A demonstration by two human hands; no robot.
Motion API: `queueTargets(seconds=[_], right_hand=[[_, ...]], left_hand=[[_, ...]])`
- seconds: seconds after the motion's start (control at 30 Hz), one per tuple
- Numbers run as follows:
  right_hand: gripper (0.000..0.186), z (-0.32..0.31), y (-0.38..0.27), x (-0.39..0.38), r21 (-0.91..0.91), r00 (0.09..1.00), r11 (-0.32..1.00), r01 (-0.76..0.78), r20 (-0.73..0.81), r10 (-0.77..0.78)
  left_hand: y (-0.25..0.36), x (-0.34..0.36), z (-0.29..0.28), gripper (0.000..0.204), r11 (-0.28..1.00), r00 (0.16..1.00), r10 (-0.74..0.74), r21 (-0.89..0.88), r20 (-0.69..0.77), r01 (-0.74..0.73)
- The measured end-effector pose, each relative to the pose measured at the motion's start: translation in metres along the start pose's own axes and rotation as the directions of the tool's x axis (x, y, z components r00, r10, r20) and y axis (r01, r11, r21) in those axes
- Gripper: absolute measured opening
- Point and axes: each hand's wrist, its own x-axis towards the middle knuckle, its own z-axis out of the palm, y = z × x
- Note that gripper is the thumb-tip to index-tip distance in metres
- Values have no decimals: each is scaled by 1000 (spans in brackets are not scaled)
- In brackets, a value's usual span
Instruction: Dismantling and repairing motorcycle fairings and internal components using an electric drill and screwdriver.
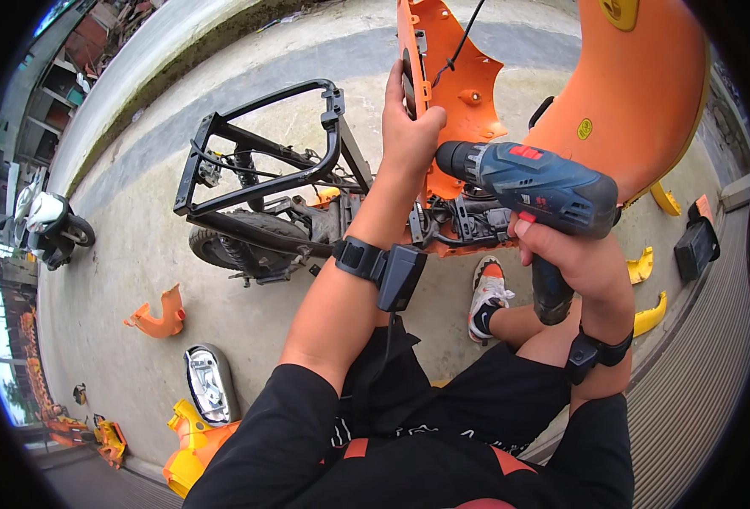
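Note:
My left hand [409, 136] grips the left edge of an upright orange plastic panel [468, 76] at top center, fingers wrapped along its rim. My right hand [562, 254] is closed on the handle of a blue cordless drill [553, 187], held level and pointing left, with its black chuck close beside my left thumb. Whether the tip touches the panel is hidden. Behind the drill rises a large curved orange body panel [638, 93]. Below and left of the panels stands a stripped black scooter frame [265, 204], with cables and the rear tyre [205, 245] showing.
A white scooter [53, 216] is parked far left. On the concrete floor [120, 280] lie an orange piece [159, 318], a seat shell [209, 382], yellow-orange panels [188, 445], yellow trim [651, 314] and a black box [696, 246]. A ribbed shutter [706, 348] borders the right.

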Motion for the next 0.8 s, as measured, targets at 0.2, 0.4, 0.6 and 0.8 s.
queueTargets(seconds=[0.2, 0.4, 0.6, 0.8], right_hand=[[15, -1, 2, 1, -20, 1000, 1000, 3, 17, -3], [20, 0, 2, 1, -20, 999, 1000, 23, 29, -22], [34, 9, 0, 0, 161, 999, 986, -38, -27, 43], [26, 8, -13, -8, 279, 996, 959, -52, -56, 71]], left_hand=[[-1, 1, -1, 87, 999, 1000, 10, 42, -15, -9], [-1, 0, 0, 88, 999, 1000, -10, -34, -4, 10], [-2, 5, -5, 86, 999, 998, -26, 38, 51, 24], [-2, 7, -4, 85, 996, 986, -94, 21, 138, 92]])
